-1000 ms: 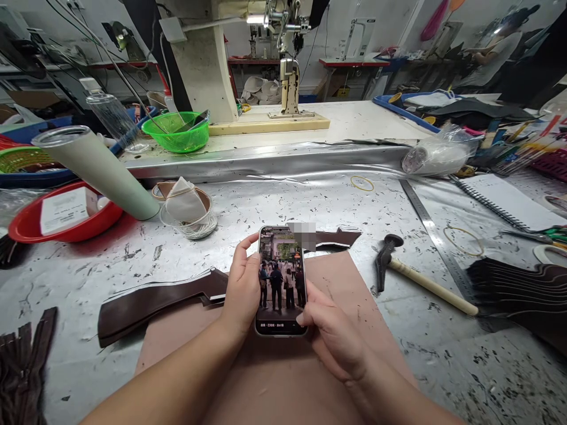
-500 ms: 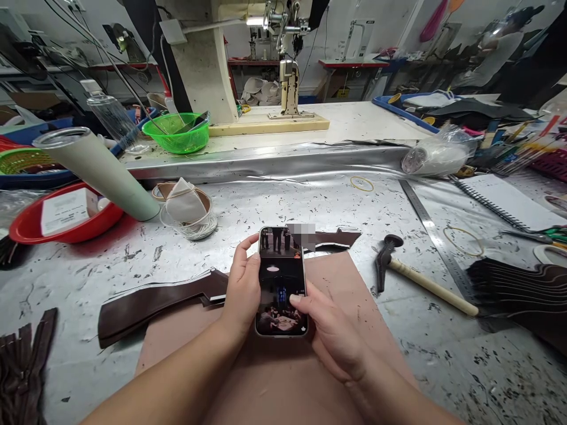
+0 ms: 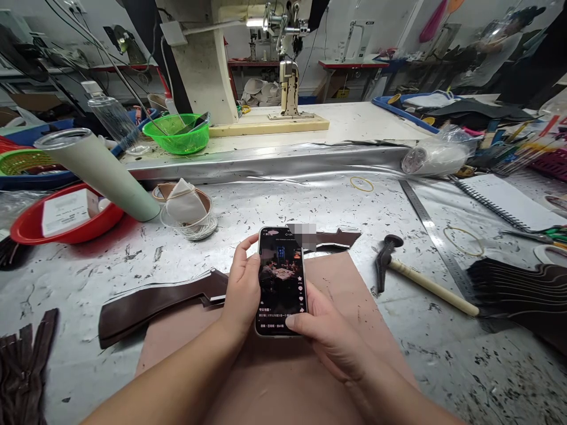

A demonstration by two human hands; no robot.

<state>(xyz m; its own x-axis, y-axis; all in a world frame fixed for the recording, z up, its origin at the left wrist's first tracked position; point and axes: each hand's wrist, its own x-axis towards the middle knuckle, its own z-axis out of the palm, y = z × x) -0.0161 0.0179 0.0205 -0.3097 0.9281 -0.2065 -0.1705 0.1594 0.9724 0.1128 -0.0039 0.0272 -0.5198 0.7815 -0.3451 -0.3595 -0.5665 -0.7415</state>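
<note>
A smartphone with a lit screen is held upright above a pinkish-brown sheet. My left hand grips its left edge, the thumb along the side. My right hand is closed round the lower right edge, its thumb over the bottom of the screen. Dark brown leather pieces lie beside my left hand, partly on the sheet. More dark leather pieces lie behind the phone. To the right of the sheet rests a hammer with a pale wooden handle.
A sewing machine stands at the back. On the left are a red basin, a tumbler and a coil of cord. Rightward lie a steel ruler, a spiral notebook and stacked dark leather strips.
My right thumb has slid down the screen toward its lower edge. The picture on the phone has scrolled upward to a different video. The left hand and the phone stay in place.
</note>
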